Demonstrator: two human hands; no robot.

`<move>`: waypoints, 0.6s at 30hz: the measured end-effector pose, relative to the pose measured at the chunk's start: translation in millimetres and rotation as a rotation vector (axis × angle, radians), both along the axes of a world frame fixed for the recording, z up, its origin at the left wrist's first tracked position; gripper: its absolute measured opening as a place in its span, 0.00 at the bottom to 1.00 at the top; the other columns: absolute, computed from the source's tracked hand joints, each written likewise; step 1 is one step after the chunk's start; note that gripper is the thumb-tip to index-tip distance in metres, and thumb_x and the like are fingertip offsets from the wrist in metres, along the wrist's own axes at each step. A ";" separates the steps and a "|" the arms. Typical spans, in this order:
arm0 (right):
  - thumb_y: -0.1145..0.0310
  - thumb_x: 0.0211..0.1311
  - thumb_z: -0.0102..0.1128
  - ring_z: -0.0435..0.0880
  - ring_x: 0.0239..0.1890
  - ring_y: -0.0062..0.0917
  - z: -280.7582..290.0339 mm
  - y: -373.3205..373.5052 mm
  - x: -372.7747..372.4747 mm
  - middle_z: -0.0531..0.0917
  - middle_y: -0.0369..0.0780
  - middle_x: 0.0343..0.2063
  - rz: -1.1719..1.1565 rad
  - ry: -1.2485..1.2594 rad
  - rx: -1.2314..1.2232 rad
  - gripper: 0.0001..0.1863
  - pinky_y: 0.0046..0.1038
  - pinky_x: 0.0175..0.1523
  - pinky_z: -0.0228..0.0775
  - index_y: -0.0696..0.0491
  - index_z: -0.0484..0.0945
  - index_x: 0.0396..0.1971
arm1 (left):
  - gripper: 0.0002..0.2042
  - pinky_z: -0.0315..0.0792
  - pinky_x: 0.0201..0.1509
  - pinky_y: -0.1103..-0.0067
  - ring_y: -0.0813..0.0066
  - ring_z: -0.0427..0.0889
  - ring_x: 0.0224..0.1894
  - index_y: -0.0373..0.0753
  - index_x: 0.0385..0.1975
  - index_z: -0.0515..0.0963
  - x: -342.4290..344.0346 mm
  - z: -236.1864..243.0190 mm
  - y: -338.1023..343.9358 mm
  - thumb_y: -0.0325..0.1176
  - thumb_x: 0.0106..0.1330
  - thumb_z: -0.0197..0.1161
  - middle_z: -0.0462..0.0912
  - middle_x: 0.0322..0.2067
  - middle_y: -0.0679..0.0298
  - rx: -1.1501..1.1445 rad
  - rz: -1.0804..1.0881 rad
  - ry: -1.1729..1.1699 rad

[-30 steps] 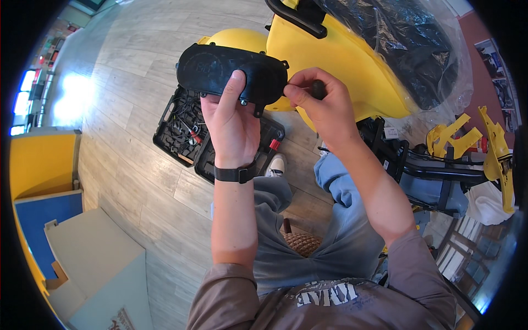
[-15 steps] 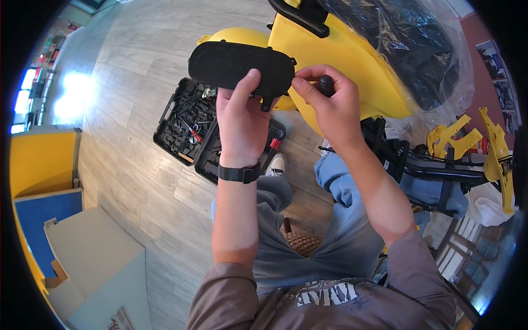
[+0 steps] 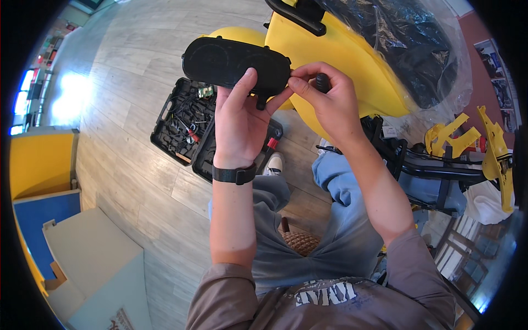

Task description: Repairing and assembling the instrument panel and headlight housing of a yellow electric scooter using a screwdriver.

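"Grey-brown planks cover the floor (image 3: 115, 143), with a yellow cabinet (image 3: 44, 165) and a pale box (image 3: 91, 242) along its left edge. What's the left hand doing?"

"The left hand (image 3: 239, 124) is grasping a black, rounded panel (image 3: 236, 60) by its lower edge: thumb on the face, fingers behind. So the panel is up in the air, seen over the upper edge of the tool case."

"And the right hand (image 3: 333, 104)?"

"Curled around something with a black handle (image 3: 323, 82), whose rounded end pokes up between thumb and fingers. Thumb and forefinger pinch together at the panel's right end; what sits between their tips is too small to tell."

"Moving outward?"

"A dark wristband (image 3: 235, 175) on the left wrist. Below the panel, the tool case (image 3: 203, 165) lies unfolded on the floor. Its left half holds a jumble of tools, a red-handled tool (image 3: 192, 135) among them, and a small green board (image 3: 205, 92) lies near its upper right corner. A red latch (image 3: 273, 143) marks the case's right edge, near a shoe (image 3: 274, 165)."

"Past the right hand?"

"Yellow bodywork (image 3: 330, 55), then black tubing (image 3: 440, 171) towards the floor's right edge."
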State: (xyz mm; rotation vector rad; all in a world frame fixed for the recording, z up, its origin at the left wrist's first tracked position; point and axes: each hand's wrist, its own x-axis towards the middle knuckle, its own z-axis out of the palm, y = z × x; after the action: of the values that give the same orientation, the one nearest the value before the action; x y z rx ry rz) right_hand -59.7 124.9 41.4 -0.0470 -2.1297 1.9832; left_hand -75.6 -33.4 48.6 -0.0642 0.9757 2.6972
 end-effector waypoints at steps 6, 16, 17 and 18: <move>0.72 0.58 0.69 0.80 0.32 0.16 2.6 -1.3 0.5 0.84 0.34 0.27 0.047 -0.124 -0.154 0.08 0.20 0.43 0.73 0.58 0.84 0.35 | 0.17 0.78 0.60 0.57 0.56 0.77 0.58 0.37 0.60 0.64 -1.4 -0.4 -2.8 0.29 0.73 0.52 0.75 0.55 0.51 0.057 0.009 -0.037; 0.69 0.65 0.55 0.67 0.25 0.12 12.3 -0.3 3.9 0.70 0.29 0.20 -0.144 -0.137 -0.377 0.08 0.19 0.32 0.59 0.57 0.74 0.29 | 0.18 0.77 0.61 0.56 0.45 0.76 0.58 0.34 0.61 0.63 -3.6 -0.1 -4.0 0.28 0.73 0.52 0.74 0.56 0.45 0.108 -0.035 -0.009; 0.70 0.65 0.54 0.65 0.24 0.12 4.0 5.1 -1.2 0.69 0.29 0.19 -0.201 0.103 -0.218 0.07 0.19 0.31 0.57 0.56 0.72 0.28 | 0.19 0.77 0.61 0.56 0.45 0.76 0.58 0.33 0.61 0.63 -3.5 0.7 -3.7 0.27 0.73 0.52 0.75 0.55 0.45 0.075 -0.009 -0.007; 0.71 0.65 0.53 0.64 0.23 0.13 2.1 7.9 -3.5 0.68 0.30 0.19 -0.253 0.341 -0.058 0.07 0.19 0.29 0.56 0.55 0.69 0.26 | 0.19 0.77 0.61 0.56 0.45 0.76 0.58 0.33 0.61 0.63 -3.6 0.6 -4.3 0.27 0.73 0.52 0.75 0.55 0.45 0.075 -0.009 -0.009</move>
State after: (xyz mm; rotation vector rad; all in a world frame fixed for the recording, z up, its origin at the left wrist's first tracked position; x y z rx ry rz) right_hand -63.2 132.8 43.5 0.0114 -1.7592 1.7627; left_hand -79.2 -37.7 49.2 -0.0571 0.8692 2.7202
